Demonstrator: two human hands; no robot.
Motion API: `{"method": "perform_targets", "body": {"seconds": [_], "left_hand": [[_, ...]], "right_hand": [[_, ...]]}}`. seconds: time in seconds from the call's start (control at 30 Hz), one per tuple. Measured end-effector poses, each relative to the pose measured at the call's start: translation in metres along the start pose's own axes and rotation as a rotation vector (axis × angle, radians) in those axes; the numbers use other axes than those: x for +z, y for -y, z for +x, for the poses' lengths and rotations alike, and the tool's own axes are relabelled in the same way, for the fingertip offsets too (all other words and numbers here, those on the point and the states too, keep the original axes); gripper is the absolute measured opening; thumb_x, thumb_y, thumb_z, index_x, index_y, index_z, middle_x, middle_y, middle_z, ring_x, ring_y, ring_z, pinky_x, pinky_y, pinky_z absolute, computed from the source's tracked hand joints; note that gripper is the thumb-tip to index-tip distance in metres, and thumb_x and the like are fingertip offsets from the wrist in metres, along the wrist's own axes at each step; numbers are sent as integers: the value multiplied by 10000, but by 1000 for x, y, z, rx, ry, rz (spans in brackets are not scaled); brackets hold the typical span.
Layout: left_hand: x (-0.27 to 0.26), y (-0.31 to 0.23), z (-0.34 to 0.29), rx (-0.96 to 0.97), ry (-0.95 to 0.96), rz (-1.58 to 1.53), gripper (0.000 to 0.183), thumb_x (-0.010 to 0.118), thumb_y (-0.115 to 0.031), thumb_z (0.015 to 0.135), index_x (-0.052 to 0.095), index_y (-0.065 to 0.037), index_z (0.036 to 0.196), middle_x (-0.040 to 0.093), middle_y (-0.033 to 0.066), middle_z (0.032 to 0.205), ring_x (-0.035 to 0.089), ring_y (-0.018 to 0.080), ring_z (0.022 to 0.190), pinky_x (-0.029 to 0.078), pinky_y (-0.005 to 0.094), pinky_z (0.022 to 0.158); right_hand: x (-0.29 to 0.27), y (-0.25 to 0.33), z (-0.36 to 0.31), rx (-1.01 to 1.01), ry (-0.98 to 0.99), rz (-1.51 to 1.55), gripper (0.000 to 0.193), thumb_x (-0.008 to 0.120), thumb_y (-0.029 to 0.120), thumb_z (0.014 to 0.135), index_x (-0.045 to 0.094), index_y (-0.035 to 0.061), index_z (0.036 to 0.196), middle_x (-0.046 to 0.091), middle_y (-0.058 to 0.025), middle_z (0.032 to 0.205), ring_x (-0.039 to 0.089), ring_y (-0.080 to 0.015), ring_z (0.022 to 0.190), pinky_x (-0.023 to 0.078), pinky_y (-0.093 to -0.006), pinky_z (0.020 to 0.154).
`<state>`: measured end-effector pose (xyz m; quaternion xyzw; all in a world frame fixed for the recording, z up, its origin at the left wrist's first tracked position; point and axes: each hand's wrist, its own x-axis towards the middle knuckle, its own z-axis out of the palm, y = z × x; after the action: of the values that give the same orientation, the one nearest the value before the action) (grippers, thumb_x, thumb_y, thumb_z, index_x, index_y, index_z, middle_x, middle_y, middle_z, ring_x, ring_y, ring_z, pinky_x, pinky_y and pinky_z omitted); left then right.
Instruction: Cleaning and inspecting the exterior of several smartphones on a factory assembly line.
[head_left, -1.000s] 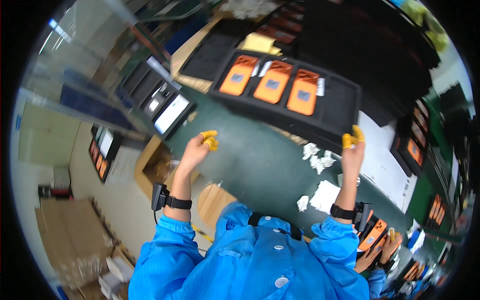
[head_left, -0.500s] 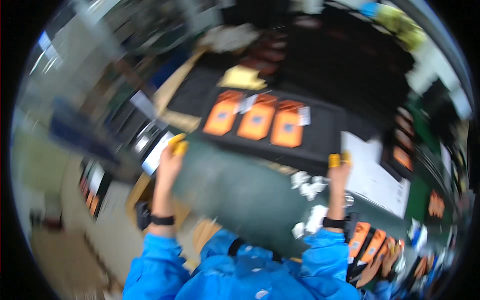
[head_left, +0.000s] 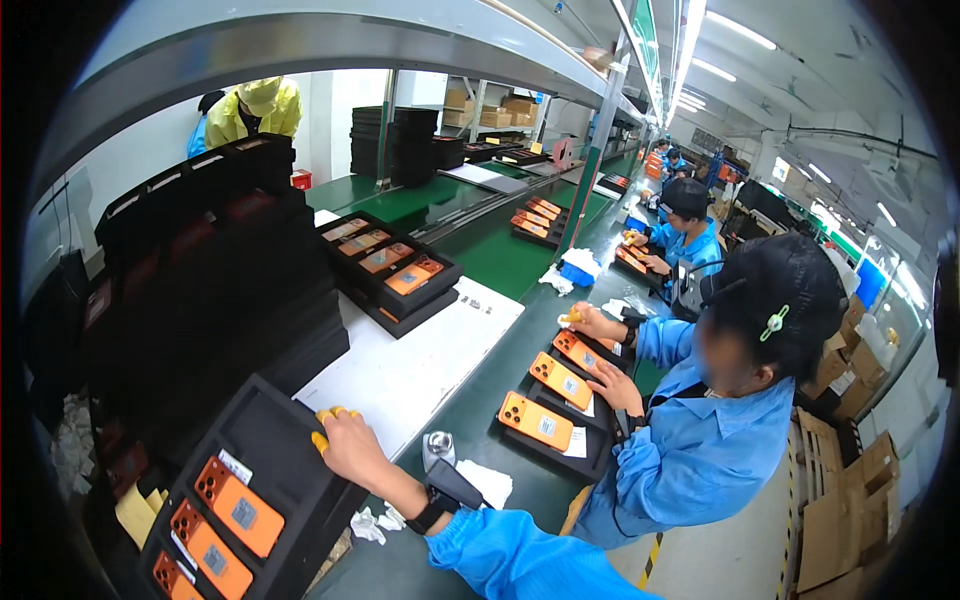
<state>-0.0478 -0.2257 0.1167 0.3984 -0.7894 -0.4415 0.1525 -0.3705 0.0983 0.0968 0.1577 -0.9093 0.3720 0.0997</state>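
My right hand [head_left: 352, 448], with yellow finger cots, is at the right edge of a black foam tray [head_left: 262, 420]. Its bent fingers and thumb close on that edge. Several orange phones [head_left: 240, 508] lie back side up in the tray's slots, with small pale labels on them and white slips beside them. The tray runs out of the picture at the lower left. Beside my wrist stand a small metal bottle [head_left: 438, 450] and crumpled white wipes [head_left: 378, 522]. My left hand is out of the picture.
Tall stacks of black trays [head_left: 230, 290] rise at the left. A white board [head_left: 410, 370] lies beyond my hand, under another phone tray [head_left: 375, 262]. On the right, a co-worker in a blue jacket [head_left: 680, 450] wipes phones in a tray [head_left: 590, 450] on the green bench.
My view has swung up and to the right, showing the room and co-workers. My right hand, earlier raised off the tray, is now at its edge. My left hand has left the picture.
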Motion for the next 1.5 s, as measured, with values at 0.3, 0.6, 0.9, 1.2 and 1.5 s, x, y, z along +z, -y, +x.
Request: {"method": "perform_targets", "body": {"seconds": [0.3,0.6,0.9,1.2,1.5], "left_hand": [[-65,94,-45,141,-242,-207,418,523,-203,900,468,39,1237,485,191,1250,504,263,1110,398,329,956],[-76,116,-241,142,-194,-341,472,609,-29,837,434,70,1264,577,102,1104,549,132,976,430,248,858],[2,167,-242,61,4,-374,444,560,51,819,440,79,1246,592,153,1079,577,149,964,455,245,820],[40,144,-220,438,-438,250,294,541,-44,855,558,73,1125,644,221,978,636,251,842,488,325,744],[86,241,-258,-102,267,319,256,557,-140,890,590,41,1068,635,170,1014,616,220,903,472,318,828]], "right_hand": [[-57,35,-46,-122,43,154,293,597,150,773,561,-40,994,600,-269,931,586,-408,901,480,-437,766],[-143,-20,-255,-55,170,295,342,619,39,795,496,-7,1111,557,-57,943,521,-119,859,428,-254,762],[-97,-121,-353,93,149,375,360,582,-27,824,455,-8,1161,518,-97,1079,497,-162,1001,384,-271,893],[-68,-117,-331,32,18,-125,359,655,150,803,537,-9,1102,593,-217,976,569,-358,920,452,-398,786],[-43,-78,-281,223,45,-68,346,653,188,813,540,38,1104,577,-185,1007,568,-356,913,463,-381,773]]}}
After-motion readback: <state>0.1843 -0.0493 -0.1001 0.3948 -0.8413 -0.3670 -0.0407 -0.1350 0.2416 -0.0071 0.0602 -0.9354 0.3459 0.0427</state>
